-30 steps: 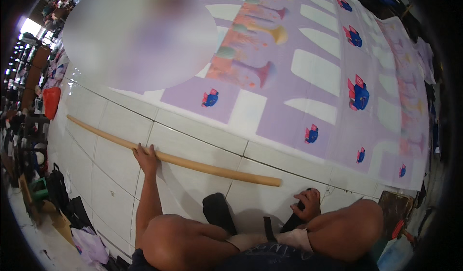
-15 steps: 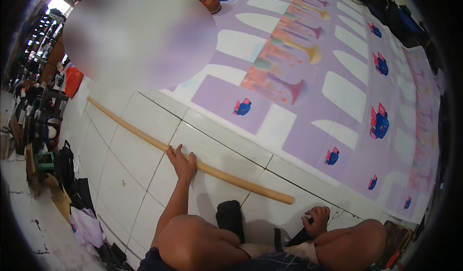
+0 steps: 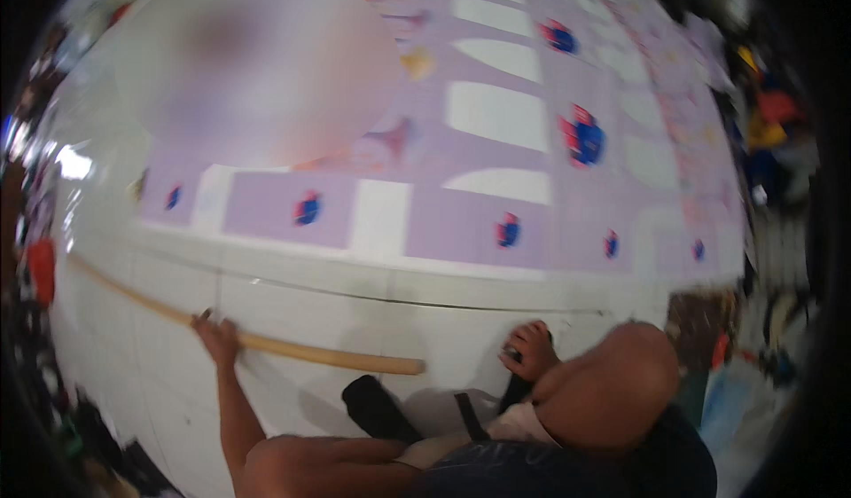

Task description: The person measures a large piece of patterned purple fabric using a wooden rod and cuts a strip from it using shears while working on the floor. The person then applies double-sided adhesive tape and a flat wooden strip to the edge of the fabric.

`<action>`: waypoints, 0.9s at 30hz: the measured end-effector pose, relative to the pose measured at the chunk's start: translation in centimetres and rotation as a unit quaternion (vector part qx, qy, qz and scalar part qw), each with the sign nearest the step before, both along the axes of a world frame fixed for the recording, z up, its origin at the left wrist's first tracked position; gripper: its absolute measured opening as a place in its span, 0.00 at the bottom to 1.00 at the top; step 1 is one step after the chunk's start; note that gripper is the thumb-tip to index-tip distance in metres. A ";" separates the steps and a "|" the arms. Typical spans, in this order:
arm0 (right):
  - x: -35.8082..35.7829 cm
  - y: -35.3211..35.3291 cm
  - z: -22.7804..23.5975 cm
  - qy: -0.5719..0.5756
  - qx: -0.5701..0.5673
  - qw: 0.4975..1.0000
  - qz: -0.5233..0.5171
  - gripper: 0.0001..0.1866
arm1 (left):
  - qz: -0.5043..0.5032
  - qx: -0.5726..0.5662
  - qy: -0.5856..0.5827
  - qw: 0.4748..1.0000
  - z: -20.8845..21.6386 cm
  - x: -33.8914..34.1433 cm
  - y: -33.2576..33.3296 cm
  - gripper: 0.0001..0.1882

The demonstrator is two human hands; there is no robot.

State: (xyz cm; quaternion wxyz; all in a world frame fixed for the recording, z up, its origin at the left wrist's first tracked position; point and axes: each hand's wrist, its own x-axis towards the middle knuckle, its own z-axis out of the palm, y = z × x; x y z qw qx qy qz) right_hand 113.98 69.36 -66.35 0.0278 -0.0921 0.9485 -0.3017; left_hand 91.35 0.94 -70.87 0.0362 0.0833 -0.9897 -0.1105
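A long, round tan pole (image 3: 330,353) lies slantwise on the white tiles, its thick end toward the middle. My left hand (image 3: 218,338) is on it partway along, fingers over the far side and the thumb lying against it. My right hand (image 3: 529,352) is bent and closed beside my right knee, above my dark-covered right foot. Something black shows between its fingers; whether that is the foot's covering or a separate thing, I cannot tell. Beyond the pole a large printed sheet (image 3: 470,267) in lilac and white, with blue and pink figures, lies flat on the floor.
My left foot (image 3: 379,407), in black, is just nearer than the pole's thick end. A brown board or box (image 3: 700,321) stands right of my knee, near the sheet's corner. A red bag (image 3: 41,270) is at the far left. A blurred oval hides the upper left.
My view has turned to the right, so the pole, sheet and hands appear farther left and the picture is smeared. My left hand stays on the pole; my right hand stays closed.
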 end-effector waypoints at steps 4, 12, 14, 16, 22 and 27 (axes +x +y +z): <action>1.4 3.8 1.3 -0.026 -0.010 0.998 -0.059 0.10 | 0.049 0.023 0.053 0.997 0.0 -2.8 7.9 0.25; 11.0 11.4 0.5 -0.056 0.120 0.817 -0.561 0.16 | -0.448 0.117 -0.251 0.850 10.2 -9.8 29.7 0.21; 10.9 10.9 2.2 -0.154 0.137 0.734 -0.647 0.21 | -0.534 0.052 -0.281 0.796 12.9 -10.2 33.7 0.21; 14.2 12.0 3.1 -0.210 0.123 0.714 -0.657 0.24 | -0.591 0.034 -0.276 0.757 12.0 -9.6 40.0 0.20; 19.0 12.7 -0.5 -0.121 -0.102 0.662 -0.733 0.24 | -0.571 0.210 -0.125 0.784 3.4 -2.2 54.9 0.19; 20.6 10.3 1.2 -0.182 0.027 0.703 -0.687 0.25 | -0.598 0.187 -0.055 0.778 4.1 5.0 62.8 0.27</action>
